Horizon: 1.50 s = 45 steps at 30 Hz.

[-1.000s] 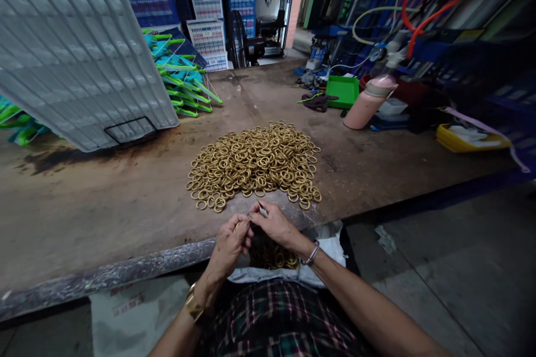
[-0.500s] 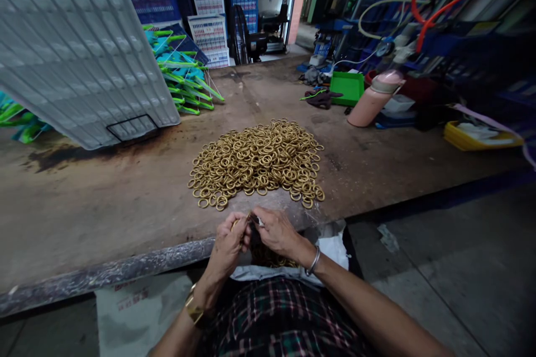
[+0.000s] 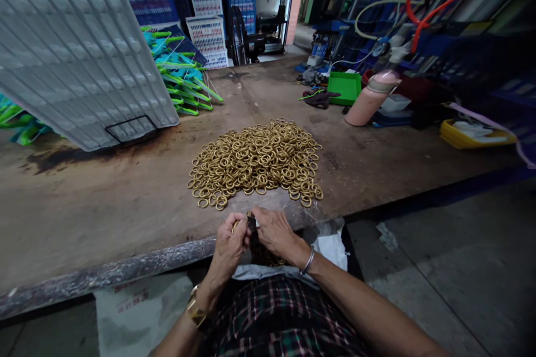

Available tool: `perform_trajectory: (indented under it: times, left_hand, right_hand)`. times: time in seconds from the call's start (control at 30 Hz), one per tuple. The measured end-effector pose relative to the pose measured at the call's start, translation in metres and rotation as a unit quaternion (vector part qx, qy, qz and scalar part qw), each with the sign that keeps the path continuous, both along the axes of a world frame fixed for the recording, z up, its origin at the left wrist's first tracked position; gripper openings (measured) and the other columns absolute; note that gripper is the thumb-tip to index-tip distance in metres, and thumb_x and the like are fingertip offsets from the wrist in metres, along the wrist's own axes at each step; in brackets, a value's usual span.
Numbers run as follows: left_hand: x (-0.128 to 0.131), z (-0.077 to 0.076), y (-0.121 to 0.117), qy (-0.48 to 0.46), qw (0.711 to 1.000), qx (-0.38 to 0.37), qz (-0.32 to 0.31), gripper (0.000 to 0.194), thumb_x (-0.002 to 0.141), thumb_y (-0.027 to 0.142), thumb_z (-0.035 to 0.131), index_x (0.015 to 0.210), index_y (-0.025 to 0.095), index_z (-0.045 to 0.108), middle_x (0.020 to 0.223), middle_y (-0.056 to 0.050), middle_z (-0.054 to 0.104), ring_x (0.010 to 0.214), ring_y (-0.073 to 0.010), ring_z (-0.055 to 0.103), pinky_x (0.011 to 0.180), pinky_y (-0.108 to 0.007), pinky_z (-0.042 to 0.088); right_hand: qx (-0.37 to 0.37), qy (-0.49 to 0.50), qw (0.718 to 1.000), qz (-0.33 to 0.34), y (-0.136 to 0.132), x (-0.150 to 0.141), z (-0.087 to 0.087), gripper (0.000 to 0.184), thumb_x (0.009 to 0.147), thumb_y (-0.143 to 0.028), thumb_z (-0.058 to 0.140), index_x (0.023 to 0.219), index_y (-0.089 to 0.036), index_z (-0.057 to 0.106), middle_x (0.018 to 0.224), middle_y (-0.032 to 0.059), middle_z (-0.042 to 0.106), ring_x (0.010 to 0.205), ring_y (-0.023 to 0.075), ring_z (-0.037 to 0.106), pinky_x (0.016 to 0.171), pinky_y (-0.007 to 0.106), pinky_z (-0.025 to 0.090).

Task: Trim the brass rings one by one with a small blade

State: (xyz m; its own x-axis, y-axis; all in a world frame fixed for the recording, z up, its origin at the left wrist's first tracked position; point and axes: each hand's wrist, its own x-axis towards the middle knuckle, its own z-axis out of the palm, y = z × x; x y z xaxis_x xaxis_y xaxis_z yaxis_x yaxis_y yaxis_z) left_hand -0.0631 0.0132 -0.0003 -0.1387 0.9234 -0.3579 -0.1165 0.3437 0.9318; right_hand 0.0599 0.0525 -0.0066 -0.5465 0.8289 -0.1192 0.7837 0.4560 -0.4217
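Observation:
A heap of brass-coloured rings (image 3: 258, 157) lies on the worn brown table in front of me. At the table's near edge, my left hand (image 3: 228, 242) is closed in a pinch on a brass ring (image 3: 235, 227). Close against it, my right hand (image 3: 277, 232) has its fingers closed around a small dark object (image 3: 252, 222) with a whitish part; its exact kind is too small to tell. The two hands' fingertips meet at the ring. Beneath them, more rings sit in an open white sack (image 3: 333, 250) at my lap, partly hidden by the hands.
A ribbed translucent panel (image 3: 84, 50) leans at left beside a stack of green and blue plastic pieces (image 3: 188, 81). Toward the back right stand a pink bottle (image 3: 368, 105), a green tray (image 3: 344, 87) and a yellow tray (image 3: 473, 135). Stacked crates (image 3: 205, 33) rise behind the table.
Both hands stay together at the table edge. The right fingers have shifted slightly, and the dark object has turned between the hands. The ring heap looks the same.

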Motion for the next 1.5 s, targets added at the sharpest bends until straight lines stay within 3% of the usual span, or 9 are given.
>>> perform_trajectory:
  times: [0.2,0.3,0.37,0.47,0.63,0.8,0.93,1.27,1.5]
  left_hand:
    - [-0.001,0.011,-0.012,-0.002,0.999,-0.020,-0.037,0.030,0.073,0.046,0.054,0.070,0.018,0.046,0.050,0.007,0.044,0.038,-0.0044,0.036,0.036,-0.015,0.026]
    - [0.002,0.013,-0.026,-0.076,0.987,-0.040,-0.139,0.031,0.074,0.047,0.054,0.068,0.017,0.047,0.050,0.005,0.046,0.038,-0.0041,0.036,0.036,-0.015,0.027]
    - [0.007,0.005,-0.033,-0.153,0.972,-0.100,-0.145,0.031,0.071,0.046,0.059,0.067,0.017,0.047,0.049,0.005,0.046,0.035,-0.0037,0.034,0.033,-0.015,0.022]
    - [0.015,-0.016,-0.035,-0.252,0.940,-0.196,-0.118,0.027,0.063,0.034,0.068,0.065,0.015,0.050,0.049,0.003,0.051,0.035,-0.0048,0.040,0.031,-0.014,0.023]
    - [0.026,-0.049,-0.027,-0.309,0.893,-0.325,0.051,0.010,0.074,0.017,0.060,0.074,0.010,0.052,0.060,-0.006,0.061,0.050,-0.0128,0.059,0.039,-0.018,0.040]
    - [0.033,-0.065,-0.023,-0.351,0.870,-0.319,0.139,0.009,0.076,0.006,0.052,0.081,0.012,0.047,0.063,-0.008,0.063,0.056,-0.0194,0.064,0.055,-0.030,0.051]
    - [0.033,-0.068,-0.026,-0.355,0.879,-0.291,0.129,0.016,0.075,0.006,0.054,0.087,0.012,0.045,0.070,-0.011,0.063,0.060,-0.0226,0.065,0.059,-0.033,0.052]
    - [0.027,-0.056,-0.037,-0.303,0.903,-0.258,0.163,0.019,0.071,0.009,0.061,0.075,0.016,0.044,0.074,-0.006,0.060,0.067,-0.0234,0.067,0.056,-0.030,0.051]
    - [0.021,-0.035,-0.049,-0.267,0.943,-0.194,0.038,0.027,0.064,0.031,0.071,0.072,0.011,0.056,0.071,-0.008,0.063,0.058,-0.0143,0.061,0.046,-0.021,0.046]
  right_hand:
    - [0.018,-0.039,0.999,-0.033,0.006,0.001,0.001,0.026,0.076,-0.010,0.037,0.099,-0.015,0.050,0.089,0.0090,0.062,0.076,0.0188,0.056,0.063,0.027,0.031]
    - [0.036,-0.045,0.995,-0.079,0.016,0.008,0.000,0.029,0.076,-0.008,0.037,0.100,-0.015,0.050,0.090,0.0093,0.062,0.077,0.0179,0.056,0.064,0.027,0.032]
    - [0.063,-0.022,0.993,-0.099,0.024,0.013,-0.004,0.028,0.075,-0.007,0.037,0.098,-0.016,0.050,0.090,0.0081,0.062,0.078,0.0173,0.056,0.064,0.026,0.032]
    - [0.112,0.031,0.986,-0.121,0.036,0.016,-0.012,0.029,0.073,-0.007,0.039,0.099,-0.017,0.048,0.092,0.0062,0.062,0.082,0.0168,0.056,0.066,0.025,0.033]
    - [0.130,0.004,0.979,-0.155,0.052,0.010,-0.018,0.036,0.076,-0.011,0.041,0.112,-0.017,0.043,0.097,0.0076,0.062,0.083,0.0191,0.057,0.066,0.027,0.032]
    - [0.115,-0.046,0.979,-0.163,0.059,0.005,-0.010,0.029,0.079,-0.011,0.040,0.106,-0.020,0.048,0.091,0.0071,0.064,0.079,0.0189,0.058,0.064,0.027,0.032]
    - [0.116,-0.017,0.978,-0.171,0.064,0.009,-0.011,0.023,0.078,-0.012,0.042,0.097,-0.020,0.053,0.085,0.0046,0.065,0.076,0.0173,0.059,0.062,0.024,0.032]
    - [0.071,0.274,0.944,-0.169,0.063,0.023,-0.021,0.020,0.080,-0.020,0.042,0.090,-0.020,0.060,0.077,0.0010,0.063,0.071,0.0131,0.057,0.068,0.022,0.039]
    - [-0.043,0.379,0.906,-0.186,0.044,0.023,-0.005,0.018,0.076,-0.023,0.044,0.079,-0.017,0.061,0.060,-0.0032,0.056,0.061,0.0115,0.052,0.062,0.022,0.039]
